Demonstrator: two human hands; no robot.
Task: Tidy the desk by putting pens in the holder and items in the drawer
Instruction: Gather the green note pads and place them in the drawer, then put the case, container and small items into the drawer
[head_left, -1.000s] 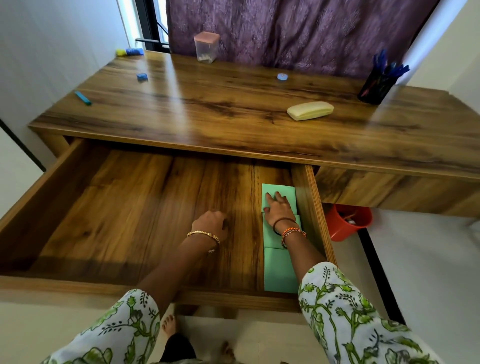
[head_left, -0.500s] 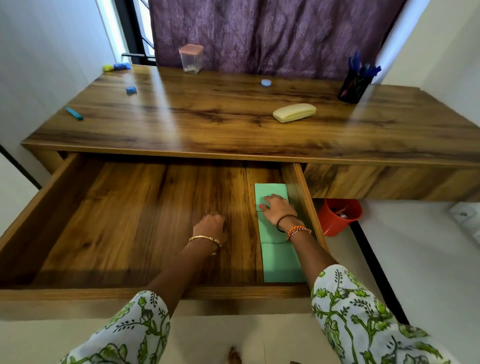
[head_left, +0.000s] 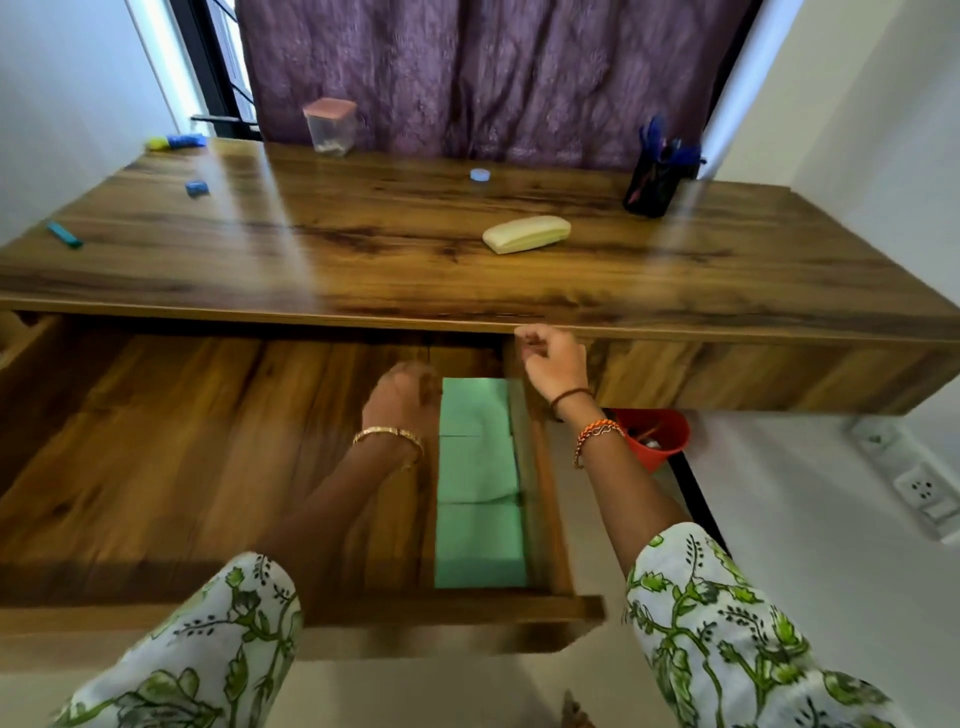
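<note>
Head view: our right hand (head_left: 553, 364), loosely curled and empty, is the nearer hand to the cream case (head_left: 526, 234) lying crosswise at twelve o'clock on the surface (head_left: 363, 249).

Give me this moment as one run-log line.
drawer: open | green pads: in drawer, right side | left hand: beside pads | right hand: raised at desk edge, empty | cream case: on desk
</note>
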